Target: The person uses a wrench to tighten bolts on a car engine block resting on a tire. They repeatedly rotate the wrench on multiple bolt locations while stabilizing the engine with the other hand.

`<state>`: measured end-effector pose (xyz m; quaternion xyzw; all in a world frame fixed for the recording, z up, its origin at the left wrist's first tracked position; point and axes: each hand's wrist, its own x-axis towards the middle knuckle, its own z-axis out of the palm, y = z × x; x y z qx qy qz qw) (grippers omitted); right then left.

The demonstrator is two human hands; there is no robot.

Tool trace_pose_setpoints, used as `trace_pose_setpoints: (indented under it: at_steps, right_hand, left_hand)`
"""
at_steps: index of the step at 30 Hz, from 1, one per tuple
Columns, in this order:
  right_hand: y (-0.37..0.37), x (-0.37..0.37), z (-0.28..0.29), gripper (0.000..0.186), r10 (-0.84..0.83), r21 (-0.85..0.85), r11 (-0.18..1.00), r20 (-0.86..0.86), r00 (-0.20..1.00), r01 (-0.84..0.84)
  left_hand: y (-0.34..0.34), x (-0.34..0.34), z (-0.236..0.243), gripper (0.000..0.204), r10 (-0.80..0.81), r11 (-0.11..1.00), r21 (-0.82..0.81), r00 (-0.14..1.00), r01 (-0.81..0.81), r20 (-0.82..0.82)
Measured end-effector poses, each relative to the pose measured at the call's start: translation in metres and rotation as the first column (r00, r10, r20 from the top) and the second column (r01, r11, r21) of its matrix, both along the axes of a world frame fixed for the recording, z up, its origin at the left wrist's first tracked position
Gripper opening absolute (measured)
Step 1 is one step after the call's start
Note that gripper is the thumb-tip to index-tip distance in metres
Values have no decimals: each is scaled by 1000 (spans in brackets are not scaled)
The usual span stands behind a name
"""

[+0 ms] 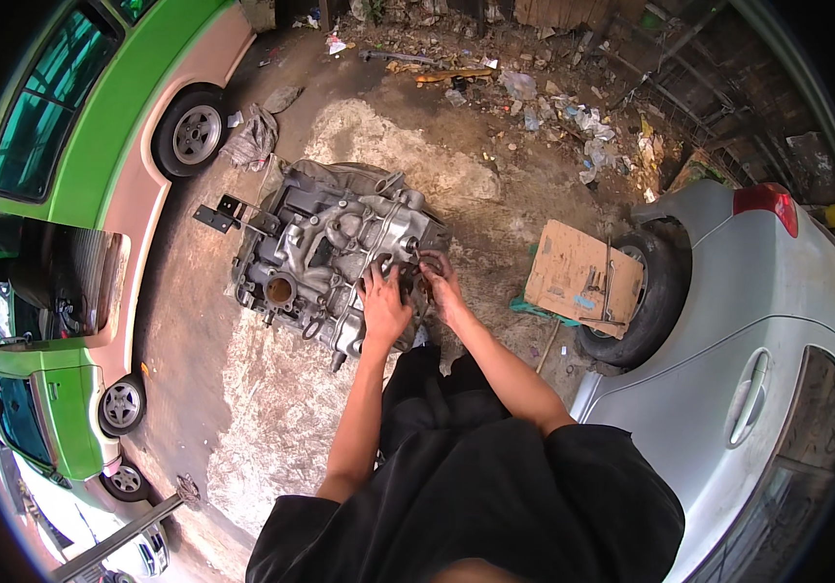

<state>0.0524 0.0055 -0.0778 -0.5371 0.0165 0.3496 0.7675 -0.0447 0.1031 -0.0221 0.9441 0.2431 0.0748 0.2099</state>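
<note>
A grey metal engine point(325, 235) lies on the ground in front of me, with branched manifold pipes and a round opening on its left side. My left hand point(386, 301) is at the engine's right side, fingers bent over a dark area of it. My right hand point(440, 282) is just beside it, fingers curled at a small dark part at the engine's edge. The fingertips of both are partly hidden, and I cannot make out exactly what they grip.
A green and pink van point(87, 126) stands left, a silver car point(709, 291) right. A cardboard sheet point(563, 267) with tools lies beside a tyre point(660, 321). Scattered rubbish point(524, 97) lines the back. A metal bar point(126, 530) is at lower left.
</note>
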Motion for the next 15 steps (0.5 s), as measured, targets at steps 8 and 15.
trace_pose_setpoints:
  at_steps: [8,15]
  right_hand:
    - [4,20,-25,24,166,-107,977,-144,976,-182]
    - [-2,30,-39,32,306,-58,947,-128,943,-315]
  left_hand:
    - [4,-4,2,41,0,1000,-25,995,2,101]
    - [6,-5,-4,43,-21,999,32,995,18,95]
